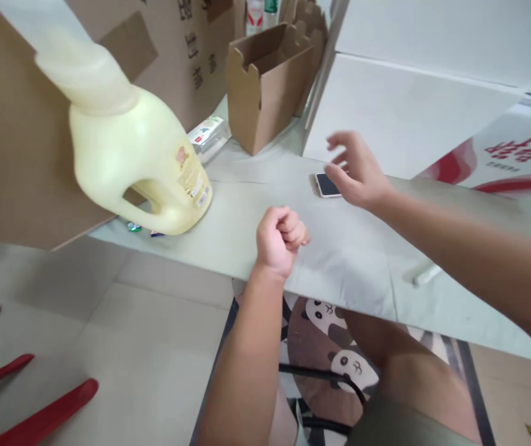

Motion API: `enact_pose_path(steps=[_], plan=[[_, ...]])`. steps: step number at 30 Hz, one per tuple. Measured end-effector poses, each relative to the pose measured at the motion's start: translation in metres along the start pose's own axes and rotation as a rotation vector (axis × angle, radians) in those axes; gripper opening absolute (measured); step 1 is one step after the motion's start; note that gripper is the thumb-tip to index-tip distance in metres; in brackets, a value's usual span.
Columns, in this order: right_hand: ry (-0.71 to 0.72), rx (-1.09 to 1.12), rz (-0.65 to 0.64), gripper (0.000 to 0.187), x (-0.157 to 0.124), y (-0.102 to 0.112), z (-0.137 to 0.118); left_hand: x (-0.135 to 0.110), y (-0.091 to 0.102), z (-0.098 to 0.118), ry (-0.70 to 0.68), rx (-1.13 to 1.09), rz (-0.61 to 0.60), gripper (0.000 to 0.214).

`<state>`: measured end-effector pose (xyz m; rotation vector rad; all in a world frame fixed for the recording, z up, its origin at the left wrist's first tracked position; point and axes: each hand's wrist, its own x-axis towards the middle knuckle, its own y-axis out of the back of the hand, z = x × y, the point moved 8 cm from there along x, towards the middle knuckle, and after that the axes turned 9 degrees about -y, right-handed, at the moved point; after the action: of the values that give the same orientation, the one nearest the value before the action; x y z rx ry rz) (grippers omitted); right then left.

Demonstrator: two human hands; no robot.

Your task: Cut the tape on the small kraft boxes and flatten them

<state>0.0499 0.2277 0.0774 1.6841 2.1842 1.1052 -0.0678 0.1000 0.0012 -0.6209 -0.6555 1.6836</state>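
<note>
My left hand (281,238) is curled into a fist just above the near edge of the cloth-covered table (233,204); nothing shows between its fingers. Farther right, my right hand (356,170) is raised over the table with its fingers bent and apart, holding nothing visible. Behind and below it lies a smartphone (325,185) with a dark screen and a light rim, partly hidden by the hand. Under my right forearm, a thin white stick-like object (426,274) lies on the cloth, partly covered.
A large pale yellow handled jug (138,155) stands at the left, beside a clear package (210,137). Open cardboard carriers (270,87) and a big carton (168,68) are behind. White boxes (405,118) line the back right. Below are a panda-print mat (321,347) and red legs (56,409).
</note>
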Motion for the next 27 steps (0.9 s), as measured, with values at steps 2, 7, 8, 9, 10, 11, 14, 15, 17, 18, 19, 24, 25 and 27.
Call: enact_pose_path(steps=[2,7,8,9,10,11,14,15,17,18,19,24,25,27], plan=[[0.08,0.062,-0.016,0.019,0.043,-0.034,-0.046,-0.001,0.002,0.002,-0.006,0.021,-0.018,0.056],[0.01,-0.352,-0.125,0.029,0.116,-0.091,-0.095,-0.005,0.014,0.007,0.032,0.017,0.054,0.06],[-0.011,-0.395,-0.136,0.031,0.122,-0.095,-0.097,-0.006,0.015,0.009,0.028,0.021,0.059,0.058],[-0.016,-0.409,-0.139,0.03,0.126,-0.098,-0.099,-0.007,0.015,0.01,0.019,0.029,0.053,0.056],[-0.006,-0.408,-0.137,0.028,0.126,-0.098,-0.1,-0.008,0.014,0.012,0.008,0.04,0.039,0.054],[0.003,-0.404,-0.132,0.025,0.123,-0.097,-0.101,-0.008,0.013,0.012,-0.005,0.053,0.026,0.051],[0.006,-0.356,-0.069,0.02,0.092,-0.077,-0.095,-0.01,0.021,0.019,-0.127,0.091,0.079,0.046],[0.019,-0.313,-0.041,0.018,0.075,-0.065,-0.091,-0.01,0.029,0.026,-0.213,0.112,0.153,0.045],[0.104,-0.197,0.031,0.017,0.027,-0.035,-0.086,-0.016,0.051,0.043,-0.431,0.175,0.38,0.041],[0.149,-0.155,0.078,0.019,-0.002,-0.018,-0.083,-0.022,0.063,0.052,-0.535,0.212,0.51,0.038],[0.18,-0.125,0.145,0.022,-0.034,0.001,-0.079,-0.027,0.072,0.059,-0.616,0.248,0.624,0.034],[0.093,-0.041,0.715,0.032,-0.216,0.097,-0.05,-0.023,0.069,0.068,-0.672,0.337,0.581,0.024],[-0.034,-0.103,0.778,0.029,-0.245,0.107,-0.04,-0.02,0.058,0.066,-0.662,0.335,0.468,0.028],[-0.118,-0.182,0.804,0.029,-0.288,0.117,-0.028,-0.016,0.029,0.056,-0.622,0.323,0.195,0.034]])
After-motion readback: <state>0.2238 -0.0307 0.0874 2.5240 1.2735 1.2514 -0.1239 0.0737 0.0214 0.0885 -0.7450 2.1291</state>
